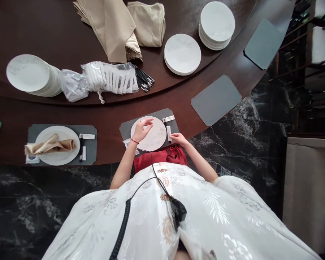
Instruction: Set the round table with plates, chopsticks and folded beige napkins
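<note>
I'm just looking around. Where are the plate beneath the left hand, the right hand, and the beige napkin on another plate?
Plate (155,138): head view, on its bare upper surface.
Right hand (180,138): head view, on its middle.
Beige napkin (53,146): head view, on its folded middle.

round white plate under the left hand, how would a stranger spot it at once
Along the near edge of the dark brown wooden table, find the grey rectangular mat directly before the person. The round white plate lies on it, beneath the left hand. Unlike the white plate further left, it carries no beige cloth napkin.
</note>
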### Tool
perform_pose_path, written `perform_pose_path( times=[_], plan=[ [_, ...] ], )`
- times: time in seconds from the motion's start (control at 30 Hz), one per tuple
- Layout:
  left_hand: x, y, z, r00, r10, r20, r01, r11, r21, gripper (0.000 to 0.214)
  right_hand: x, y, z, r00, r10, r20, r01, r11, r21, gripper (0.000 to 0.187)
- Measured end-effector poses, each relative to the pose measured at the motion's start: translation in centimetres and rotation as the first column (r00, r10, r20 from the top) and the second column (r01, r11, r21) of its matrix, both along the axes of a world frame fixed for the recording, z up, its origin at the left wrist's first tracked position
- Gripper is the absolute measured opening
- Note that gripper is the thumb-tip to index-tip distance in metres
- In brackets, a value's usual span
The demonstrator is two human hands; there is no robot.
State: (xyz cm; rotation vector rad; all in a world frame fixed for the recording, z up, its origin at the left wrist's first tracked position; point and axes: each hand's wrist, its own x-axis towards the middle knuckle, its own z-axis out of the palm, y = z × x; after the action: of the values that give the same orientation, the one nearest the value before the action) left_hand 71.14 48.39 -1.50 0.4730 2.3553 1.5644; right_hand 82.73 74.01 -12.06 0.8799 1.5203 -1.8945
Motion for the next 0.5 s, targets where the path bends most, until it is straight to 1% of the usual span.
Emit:
perform_pose_path(
  times=[0.07,0.1,0.13,0.17,0.2,0.23,0.3,0.33,0.37,0.4,0.43,0.5],
  plan=[
    [0.3,-1.0,-0.5,0.996,0.080,0.044,-0.081,0.997,0.009,0.032,0.3,0.5,-1.7,0.998,-0.042,0.049,0.035,0.989,0.146,0.026],
    [0.5,-1.5,-0.6,0.992,0.114,0.057,-0.115,0.993,0.005,0.032,0.4,0.9,-2.3,0.997,-0.040,0.068,0.023,0.973,0.231,0.024],
    [0.7,-2.0,-0.8,0.988,0.143,0.065,-0.143,0.990,-0.003,0.032,0.4,1.5,-2.7,0.997,-0.007,0.081,-0.019,0.948,0.318,0.023],
    [0.8,-2.5,-1.0,0.983,0.167,0.073,-0.167,0.986,-0.014,0.032,0.4,2.3,-3.0,0.994,0.066,0.087,-0.095,0.911,0.400,0.023],
    [1.0,-2.9,-1.1,0.980,0.185,0.078,-0.184,0.983,-0.026,0.032,0.3,3.3,-3.1,0.981,0.171,0.087,-0.191,0.856,0.480,0.023],
    [1.1,-3.3,-1.2,0.977,0.199,0.083,-0.196,0.980,-0.039,0.032,0.0,4.3,-3.2,0.951,0.297,0.086,-0.294,0.781,0.551,0.023],
    [1.3,-3.9,-1.3,0.971,0.222,0.088,-0.217,0.974,-0.057,0.032,-0.9,6.5,-3.2,0.837,0.539,0.094,-0.462,0.604,0.649,0.019],
    [1.3,-4.1,-1.3,0.968,0.234,0.093,-0.229,0.972,-0.062,0.033,-1.7,7.4,-3.3,0.773,0.625,0.108,-0.521,0.528,0.670,0.017],
    [1.4,-4.3,-1.3,0.964,0.246,0.099,-0.241,0.968,-0.064,0.034,-2.5,8.0,-3.4,0.720,0.682,0.127,-0.570,0.478,0.668,0.016],
    [1.4,-4.5,-1.2,0.960,0.259,0.106,-0.253,0.965,-0.067,0.034,-3.5,8.4,-3.7,0.684,0.716,0.141,-0.613,0.459,0.643,0.016],
    [1.4,-4.6,-1.2,0.956,0.270,0.114,-0.263,0.962,-0.071,0.035,-4.5,8.4,-4.1,0.663,0.734,0.146,-0.648,0.465,0.603,0.016],
    [1.4,-4.7,-1.0,0.950,0.287,0.124,-0.279,0.957,-0.079,0.035,-6.3,7.8,-5.0,0.657,0.741,0.136,-0.690,0.520,0.504,0.018]
  ],
)
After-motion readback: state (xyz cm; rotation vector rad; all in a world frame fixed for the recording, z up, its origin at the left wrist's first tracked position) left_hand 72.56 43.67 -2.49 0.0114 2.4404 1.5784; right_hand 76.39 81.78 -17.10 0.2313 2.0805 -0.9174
